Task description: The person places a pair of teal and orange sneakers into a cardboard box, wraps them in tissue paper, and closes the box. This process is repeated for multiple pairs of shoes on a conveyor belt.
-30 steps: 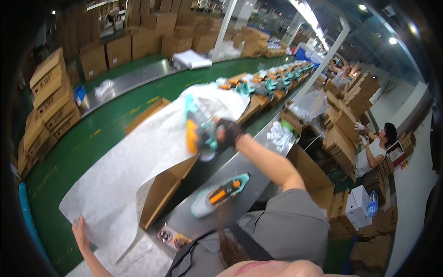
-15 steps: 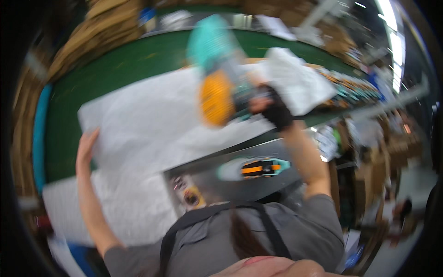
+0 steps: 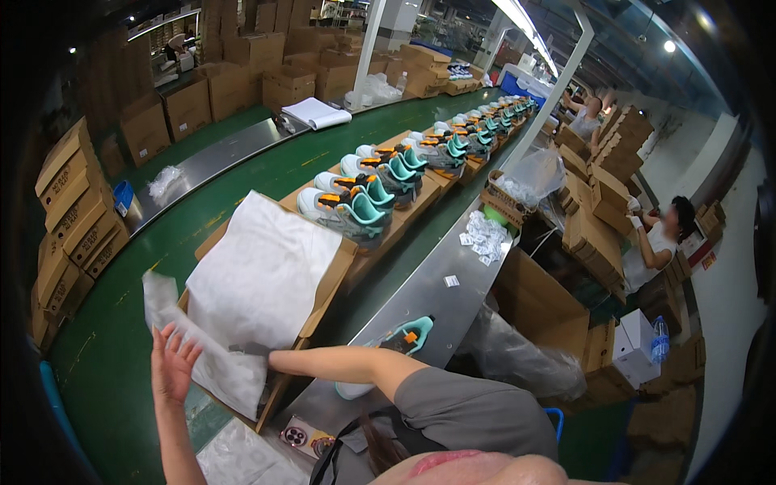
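Note:
A cardboard shoe box (image 3: 325, 299) lies open on the green conveyor belt, with white tissue paper (image 3: 259, 267) spread in it and over its edges. Fingers apart and palm showing, my left hand (image 3: 174, 368) is raised beside a lifted, slightly blurred flap of the paper at the box's near left. My right forearm crosses the box's side wall, and my right hand (image 3: 260, 354) is inside the near end, mostly covered by paper. Its fingers, and anything in them, are hidden. A grey and mint sneaker with orange details (image 3: 408, 335) lies on the metal ledge, partly behind my right arm.
Boxes with pairs of sneakers (image 3: 380, 182) line the belt (image 3: 113, 299) beyond. The metal ledge (image 3: 412, 295) holds small white packets (image 3: 485, 236) and a phone (image 3: 297, 436). Stacked cartons (image 3: 77, 206) stand at left; a co-worker (image 3: 659, 246) is among cartons at right.
My right hand has swung a sneaker down from above the paper and now reaches into the box, where paper hides it. My left hand has come off the paper's left edge. The view has shifted.

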The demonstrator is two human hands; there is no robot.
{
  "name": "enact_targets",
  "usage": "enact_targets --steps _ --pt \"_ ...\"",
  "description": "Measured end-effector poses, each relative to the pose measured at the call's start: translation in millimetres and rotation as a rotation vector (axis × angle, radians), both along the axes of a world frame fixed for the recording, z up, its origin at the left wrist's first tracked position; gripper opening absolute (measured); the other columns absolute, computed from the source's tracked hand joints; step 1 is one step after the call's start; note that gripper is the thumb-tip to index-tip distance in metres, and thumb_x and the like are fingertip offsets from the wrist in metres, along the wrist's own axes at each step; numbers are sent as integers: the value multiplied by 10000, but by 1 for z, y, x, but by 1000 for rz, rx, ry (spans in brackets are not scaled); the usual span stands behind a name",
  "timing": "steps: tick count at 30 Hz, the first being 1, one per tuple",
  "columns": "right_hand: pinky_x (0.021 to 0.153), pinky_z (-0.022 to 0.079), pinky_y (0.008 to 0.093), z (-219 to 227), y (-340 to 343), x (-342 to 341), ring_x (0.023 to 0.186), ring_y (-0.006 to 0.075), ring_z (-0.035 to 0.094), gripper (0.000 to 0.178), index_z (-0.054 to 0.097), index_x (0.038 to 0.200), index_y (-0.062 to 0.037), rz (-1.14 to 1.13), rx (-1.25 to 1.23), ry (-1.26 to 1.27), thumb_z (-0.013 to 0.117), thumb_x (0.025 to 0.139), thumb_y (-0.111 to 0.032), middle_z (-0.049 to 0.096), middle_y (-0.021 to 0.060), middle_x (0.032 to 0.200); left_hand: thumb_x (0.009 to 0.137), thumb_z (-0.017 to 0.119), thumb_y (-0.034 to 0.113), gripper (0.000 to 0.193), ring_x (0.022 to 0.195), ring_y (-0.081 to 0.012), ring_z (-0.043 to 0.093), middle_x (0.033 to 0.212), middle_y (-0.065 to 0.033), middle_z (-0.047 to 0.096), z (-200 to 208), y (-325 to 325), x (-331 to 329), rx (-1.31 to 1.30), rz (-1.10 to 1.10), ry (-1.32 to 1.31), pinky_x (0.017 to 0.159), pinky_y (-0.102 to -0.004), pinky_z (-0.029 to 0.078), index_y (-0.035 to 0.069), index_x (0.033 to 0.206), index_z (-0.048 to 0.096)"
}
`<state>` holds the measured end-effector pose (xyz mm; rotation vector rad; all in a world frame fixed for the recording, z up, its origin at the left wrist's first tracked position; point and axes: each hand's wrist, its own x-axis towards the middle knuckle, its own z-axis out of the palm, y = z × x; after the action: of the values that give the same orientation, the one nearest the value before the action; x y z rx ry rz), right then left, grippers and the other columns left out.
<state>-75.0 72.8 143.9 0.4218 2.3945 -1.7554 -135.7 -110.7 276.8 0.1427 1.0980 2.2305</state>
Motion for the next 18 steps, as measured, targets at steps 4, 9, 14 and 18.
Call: enact_targets --steps 4,9,14,18 --pt "471 441 238 23 40 34 551 104 482 448 402 1205 -36 -50 -210 59 555 804 -163 569 64 819 880 501 296 451 1124 -268 469 1266 -151 428 -123 -36 -32 -552 143 449 873 -366 419 -2 1208 419" --pt "759 448 266 60 153 121 802 125 548 356 499 1115 -38 -379 -173 425 600 811 -194 574 34 880 831 531 298 535 1189 -343 385 1284 -206 398 -132 35 36 -1157 238 1208 999 -480 237 -9 1247 393" --pt "878 396 383 81 199 228 1032 347 493 565 480 1113 29 -397 740 156 565 789 -426 494 240 1114 661 635 493 732 1158 -349 414 1233 -224 446 -111 71 27 -1671 -322 1214 1008 -581 102 15 1189 466" --pt "893 391 362 54 198 283 1026 328 497 542 523 1100 -3 -214 663 -48 621 746 -401 497 212 1105 611 666 509 674 1006 -343 519 1070 -195 553 -107 72 11 -1698 -448 1139 952 -626 158 42 1082 548"
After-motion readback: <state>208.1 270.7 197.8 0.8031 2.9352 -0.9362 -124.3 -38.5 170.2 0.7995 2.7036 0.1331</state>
